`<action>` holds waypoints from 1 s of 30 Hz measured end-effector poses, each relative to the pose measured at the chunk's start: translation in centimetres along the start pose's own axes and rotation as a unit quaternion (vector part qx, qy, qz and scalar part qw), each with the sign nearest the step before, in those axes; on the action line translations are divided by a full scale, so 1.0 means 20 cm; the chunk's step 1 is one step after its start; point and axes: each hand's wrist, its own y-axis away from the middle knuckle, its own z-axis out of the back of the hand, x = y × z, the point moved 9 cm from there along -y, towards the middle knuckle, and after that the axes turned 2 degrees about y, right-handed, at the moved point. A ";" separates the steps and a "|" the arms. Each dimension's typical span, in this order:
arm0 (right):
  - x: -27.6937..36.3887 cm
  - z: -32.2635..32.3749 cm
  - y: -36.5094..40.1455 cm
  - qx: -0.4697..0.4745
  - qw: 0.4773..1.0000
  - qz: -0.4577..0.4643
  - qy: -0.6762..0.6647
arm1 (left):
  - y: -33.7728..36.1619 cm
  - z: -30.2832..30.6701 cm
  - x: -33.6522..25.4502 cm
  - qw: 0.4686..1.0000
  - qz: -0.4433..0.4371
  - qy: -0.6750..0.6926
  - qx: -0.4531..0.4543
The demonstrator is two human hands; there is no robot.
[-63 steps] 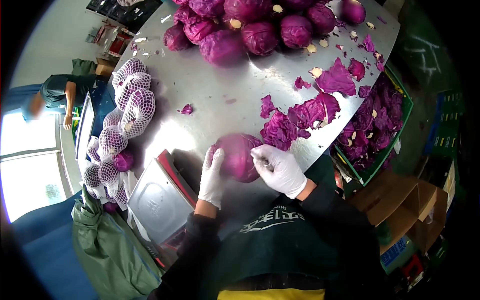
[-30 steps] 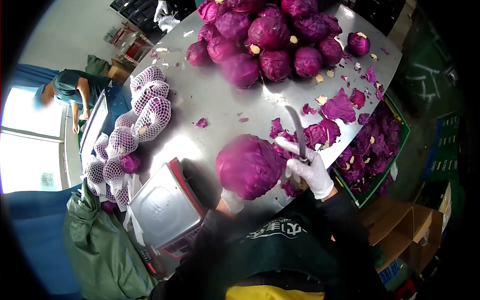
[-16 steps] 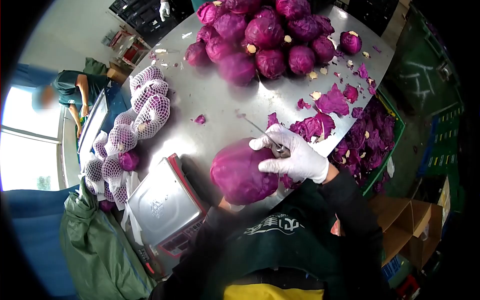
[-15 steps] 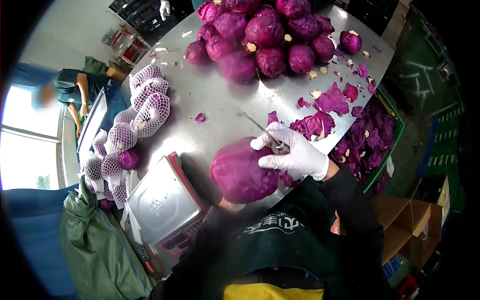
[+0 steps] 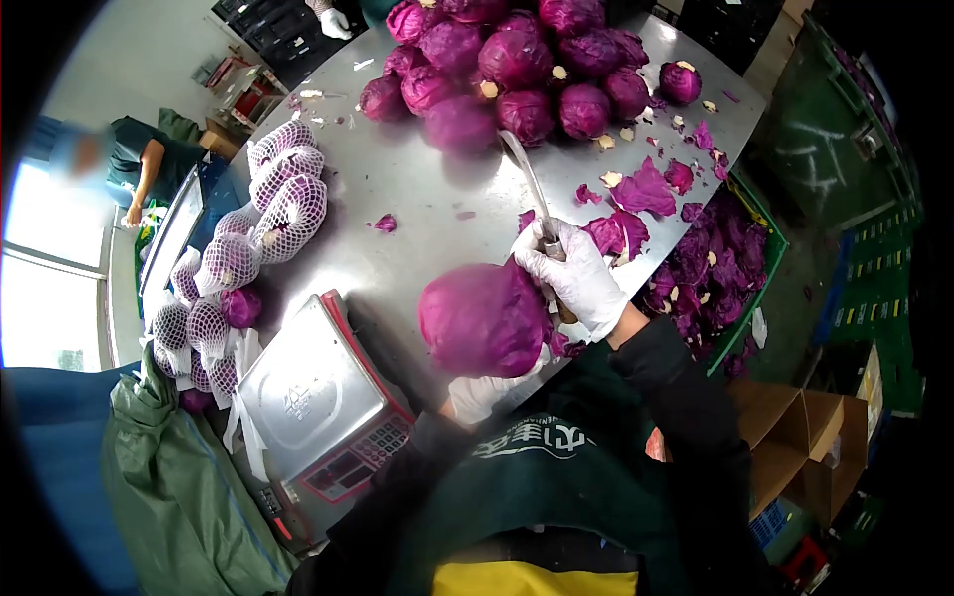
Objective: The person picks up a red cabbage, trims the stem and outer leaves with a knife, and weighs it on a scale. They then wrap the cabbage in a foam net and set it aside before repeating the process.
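My right hand [image 5: 578, 282], in a white glove, is wrapped around the handle of a knife [image 5: 530, 174], whose curved blade points away over the table. A large red cabbage [image 5: 481, 320] sits just left of that hand at the near table edge. Under its near side is my gloved left hand [image 5: 481, 394], gripping the cabbage from below; most of its fingers are hidden. Loose purple leaves [image 5: 618, 234] lie beyond my right hand.
Several red cabbages [image 5: 515, 60] are heaped at the far side of the metal table [image 5: 397, 169]. Net-wrapped cabbages [image 5: 290, 214] and a scale [image 5: 308, 392] stand left. A green crate [image 5: 743, 316] of leaves is at right. Another person [image 5: 149, 164] works at far left.
My right hand has drawn slightly back from the cabbage's top, and the knife blade has swung to point farther away. More of my left hand shows under the cabbage.
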 end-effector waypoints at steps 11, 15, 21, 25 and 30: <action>-0.26 -0.01 -0.28 0.156 0.983 -0.085 -0.043 | -0.17 0.21 0.11 0.776 0.199 0.592 -0.088; -0.33 -0.01 -0.40 0.072 0.987 -0.139 -0.041 | -0.16 0.38 0.32 0.671 0.301 0.650 -0.191; -0.10 -0.11 -0.54 -0.129 0.971 0.173 0.106 | -0.36 0.82 0.20 0.871 0.335 0.312 -0.178; -0.02 -0.13 -0.57 -0.080 0.978 0.156 0.116 | -0.41 1.23 0.32 0.939 0.269 -0.113 -0.181; -0.55 0.03 -0.50 -0.067 0.993 -0.078 0.056 | -0.37 1.57 0.41 0.896 0.248 -0.257 -0.263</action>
